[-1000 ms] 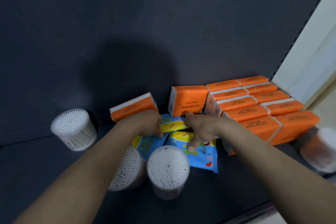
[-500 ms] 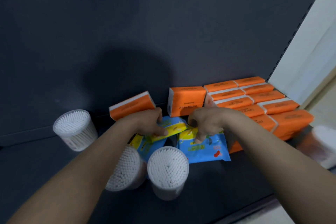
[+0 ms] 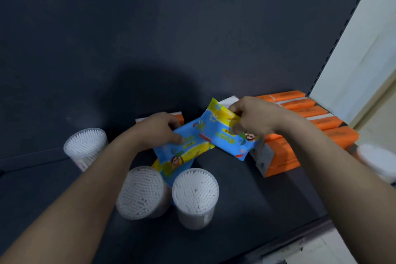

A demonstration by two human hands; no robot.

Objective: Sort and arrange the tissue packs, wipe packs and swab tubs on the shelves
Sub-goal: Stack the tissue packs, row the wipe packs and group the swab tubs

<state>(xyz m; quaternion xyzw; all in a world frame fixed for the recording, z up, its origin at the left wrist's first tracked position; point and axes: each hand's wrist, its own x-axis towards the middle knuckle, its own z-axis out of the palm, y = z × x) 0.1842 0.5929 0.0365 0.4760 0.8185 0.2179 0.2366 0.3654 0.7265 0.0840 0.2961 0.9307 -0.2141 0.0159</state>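
Right hand (image 3: 252,120) pinches the upper wipe pack (image 3: 225,135), left hand (image 3: 159,129) pinches the lower wipe pack (image 3: 180,156); long axes run diagonally, packs overlapping mid-shelf between the hands.

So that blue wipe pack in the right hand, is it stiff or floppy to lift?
Probably soft. The wipe pack sags and creases where the right hand pinches its yellow end, so it likely bends rather than holding flat. Its film looks glossy, so it may be a bit slippery. It lies flat-sided, so it seems unlikely to roll, unlike the round swab tubs.
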